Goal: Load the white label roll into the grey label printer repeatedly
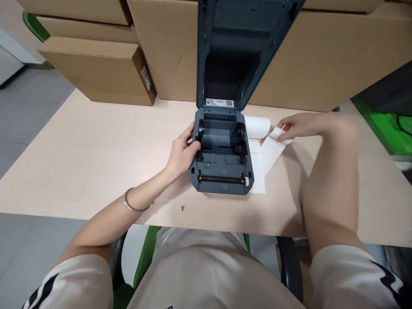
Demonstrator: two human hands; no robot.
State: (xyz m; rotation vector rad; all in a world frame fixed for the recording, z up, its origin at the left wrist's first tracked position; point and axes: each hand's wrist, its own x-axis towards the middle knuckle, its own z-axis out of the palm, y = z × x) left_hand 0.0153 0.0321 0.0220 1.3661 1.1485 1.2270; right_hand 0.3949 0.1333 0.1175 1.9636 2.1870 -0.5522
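Note:
A dark blue-grey label printer (222, 171) stands on the table with its lid (238, 38) raised. Inside, the roll bay shows no roll, and a black roller lies across the front. My left hand (183, 152) grips the printer's left wall, thumb over the rim and fingers outside. To the right of the printer, my right hand (294, 125) pinches a folded strip of white label paper (273, 150). A white paper roll (257, 127) lies beside the printer's back right corner. Flat white paper (258, 171) lies along the printer's right side, partly hidden by it.
Cardboard boxes (174, 51) line the table's back edge, and a smaller carton (96, 71) stands at the left. A tiny dark piece (183, 208) lies near the table's front edge. Green material (380, 124) and a dark object are off to the right.

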